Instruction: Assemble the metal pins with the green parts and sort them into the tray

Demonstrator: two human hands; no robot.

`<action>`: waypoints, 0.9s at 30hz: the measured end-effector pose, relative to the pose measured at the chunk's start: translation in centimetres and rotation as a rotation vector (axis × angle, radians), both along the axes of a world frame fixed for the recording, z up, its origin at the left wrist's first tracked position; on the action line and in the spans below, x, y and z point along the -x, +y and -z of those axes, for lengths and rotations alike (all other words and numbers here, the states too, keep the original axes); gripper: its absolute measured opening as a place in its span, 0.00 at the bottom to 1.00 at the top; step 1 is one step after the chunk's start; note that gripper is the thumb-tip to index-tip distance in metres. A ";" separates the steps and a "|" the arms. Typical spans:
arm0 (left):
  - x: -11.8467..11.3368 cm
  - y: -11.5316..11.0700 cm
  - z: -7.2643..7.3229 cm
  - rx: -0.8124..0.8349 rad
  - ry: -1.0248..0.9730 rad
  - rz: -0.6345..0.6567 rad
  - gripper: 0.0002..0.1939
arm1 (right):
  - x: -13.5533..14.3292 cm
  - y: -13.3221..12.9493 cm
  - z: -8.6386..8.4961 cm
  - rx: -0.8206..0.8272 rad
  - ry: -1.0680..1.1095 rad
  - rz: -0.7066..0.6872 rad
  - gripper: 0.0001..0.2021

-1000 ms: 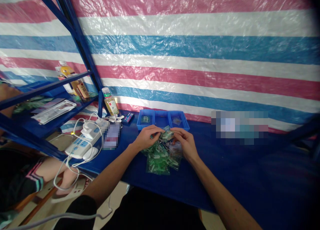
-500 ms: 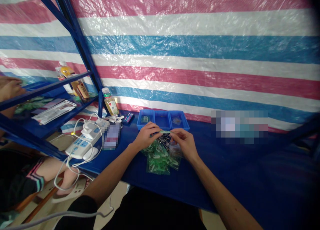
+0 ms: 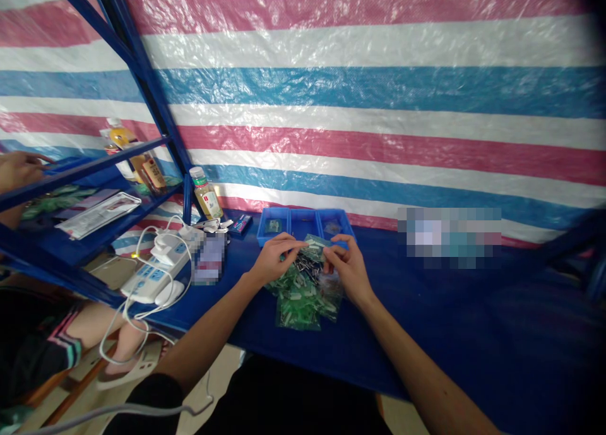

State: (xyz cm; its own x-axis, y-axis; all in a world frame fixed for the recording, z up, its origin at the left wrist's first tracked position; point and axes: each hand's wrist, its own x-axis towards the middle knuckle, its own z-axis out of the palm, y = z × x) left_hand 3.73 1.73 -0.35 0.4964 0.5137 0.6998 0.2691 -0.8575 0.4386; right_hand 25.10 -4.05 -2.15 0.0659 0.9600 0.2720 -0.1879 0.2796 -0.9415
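My right hand (image 3: 349,269) pinches the right side of a small clear greenish plastic bag (image 3: 314,247) with pale pieces inside. At its left edge, my left hand (image 3: 277,259) has thumb and forefinger closed on it. A bit of teal shows under the left fingers, too small to name. Just below the hands lies a pile of small metal screws (image 3: 308,266). Nearer to me, several filled green plastic bags (image 3: 298,305) are heaped on the blue table (image 3: 374,359). Behind the hands stands a blue three-compartment tray (image 3: 303,215), with a small bag in its left compartment.
To the left are a power strip (image 3: 146,280) with tangled white cables, a blurred-out phone-like item (image 3: 208,258), a drink bottle (image 3: 206,194) and a small box (image 3: 240,225). A blue metal frame (image 3: 156,100) separates a neighbour's table, where another person's hand (image 3: 19,170) shows.
The plastic bag, seen edge-on before, now faces me with its flat side between my hands. My right fingers have shifted along its edge. The view has moved slightly.
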 end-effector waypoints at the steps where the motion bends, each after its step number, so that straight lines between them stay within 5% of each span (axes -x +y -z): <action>1: 0.0 0.0 0.0 -0.001 0.000 0.002 0.13 | -0.1 0.0 -0.1 -0.001 0.004 0.006 0.18; 16: -0.1 -0.2 -0.5 -0.011 -0.026 -0.047 0.08 | -0.2 0.2 0.1 0.055 -0.148 0.077 0.19; 27: 0.1 0.1 -0.2 -0.007 0.005 -0.008 0.11 | -0.1 0.0 -0.2 0.088 -0.014 0.006 0.24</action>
State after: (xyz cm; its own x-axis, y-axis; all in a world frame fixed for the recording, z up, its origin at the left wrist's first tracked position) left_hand 3.67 1.79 -0.18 0.4956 0.5128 0.7010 0.2777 -0.8583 0.4315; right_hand 25.22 -4.03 -1.95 0.0683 0.9798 0.1879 -0.1734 0.1971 -0.9649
